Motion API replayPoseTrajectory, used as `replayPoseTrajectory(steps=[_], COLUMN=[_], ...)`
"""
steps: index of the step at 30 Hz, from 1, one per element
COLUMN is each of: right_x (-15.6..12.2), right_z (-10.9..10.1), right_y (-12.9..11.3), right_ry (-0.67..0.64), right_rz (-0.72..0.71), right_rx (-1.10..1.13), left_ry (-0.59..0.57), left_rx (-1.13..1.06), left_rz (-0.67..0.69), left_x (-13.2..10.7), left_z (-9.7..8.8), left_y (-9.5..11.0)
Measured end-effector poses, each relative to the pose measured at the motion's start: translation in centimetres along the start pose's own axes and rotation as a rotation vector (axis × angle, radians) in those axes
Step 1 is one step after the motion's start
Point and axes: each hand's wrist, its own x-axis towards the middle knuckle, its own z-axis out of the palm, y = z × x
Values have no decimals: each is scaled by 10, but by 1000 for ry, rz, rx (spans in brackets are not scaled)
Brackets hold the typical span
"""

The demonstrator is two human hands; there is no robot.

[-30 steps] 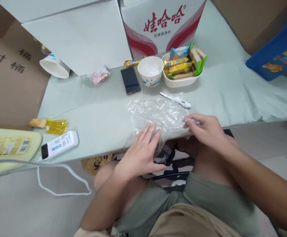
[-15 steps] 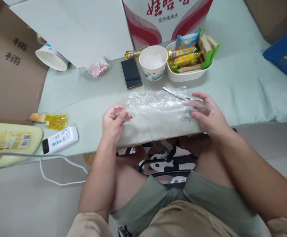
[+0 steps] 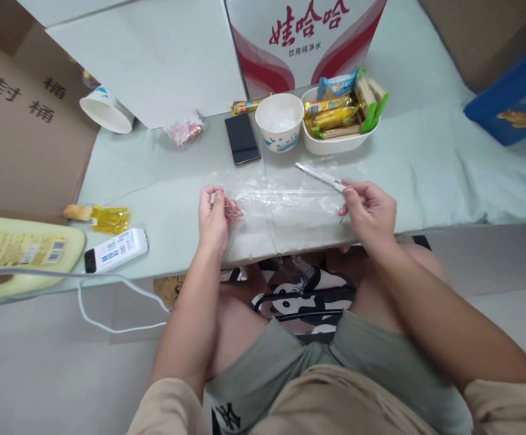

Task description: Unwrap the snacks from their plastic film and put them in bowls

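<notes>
A sheet of clear plastic film (image 3: 281, 196), crinkled and shiny, lies across the cloth in front of me. My left hand (image 3: 215, 214) pinches its left end between thumb and fingers. At the right end, my right hand (image 3: 369, 211) grips a slim whitish utility knife (image 3: 319, 175), whose far tip points up and to the left over the film. The right fingers are closed around the knife's near end. Whether they also hold the film is unclear.
Behind the film are a black phone (image 3: 242, 139), a paper cup (image 3: 281, 124) with whitish contents and a white tub (image 3: 337, 145) of wrapped snacks. A white bottle (image 3: 116, 249) and yellow packet (image 3: 110, 219) lie left. Cartons (image 3: 305, 66) stand behind.
My right hand has closed on the utility knife, which lay on the film, and raised its near end. The film has dropped flatter. My left hand keeps its pinch.
</notes>
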Motion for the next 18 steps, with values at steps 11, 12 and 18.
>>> replayPoseTrajectory(steps=[11, 12, 18], right_x=[6, 7, -2], right_z=[7, 6, -5], right_y=[-1, -2, -1], right_ry=[-134, -141, -293], right_rz=[185, 176, 169], right_rx=[-128, -211, -646], left_ry=[106, 101, 24], left_rx=[627, 683, 907], left_rz=[66, 87, 170], left_x=[14, 14, 5], left_z=[-8, -9, -7], left_y=[-9, -8, -2])
